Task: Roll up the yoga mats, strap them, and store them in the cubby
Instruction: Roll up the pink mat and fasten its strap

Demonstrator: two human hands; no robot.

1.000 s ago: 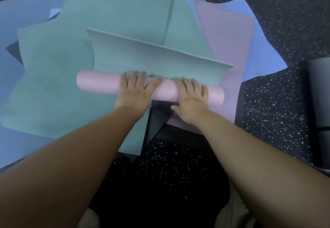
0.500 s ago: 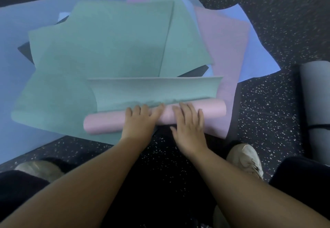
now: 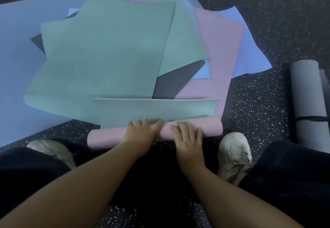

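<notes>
Pressing down on the pink roll (image 3: 155, 135), both hands lie flat across its top, fingers nearly straight and spread, palms on it, nothing pinched. Left hand (image 3: 141, 133) sits left of the roll's centre, right hand (image 3: 188, 135) just right of it, thumbs near each other. Pink roll lies crosswise on the speckled dark floor (image 3: 259, 102), close in front of the person, between the two pale sneakers: left sneaker (image 3: 51, 150), right sneaker (image 3: 235, 154). A teal flap (image 3: 157, 110), the mat's unrolled end, stands up along the roll's far side, touching it. Beyond it, a loose overlapping pile of flat mats: big light-blue mat (image 3: 19, 67) at left, teal mats (image 3: 107, 54) on top in the middle, a dark mat (image 3: 176, 81) peeking out, a pink mat (image 3: 219, 49) and a blue mat (image 3: 250, 56) to the right. Far right, a grey rolled mat (image 3: 309, 102) lies on the floor with a dark strap (image 3: 311, 118) round it. Dark trouser legs (image 3: 285, 174) fill the lower corners.
</notes>
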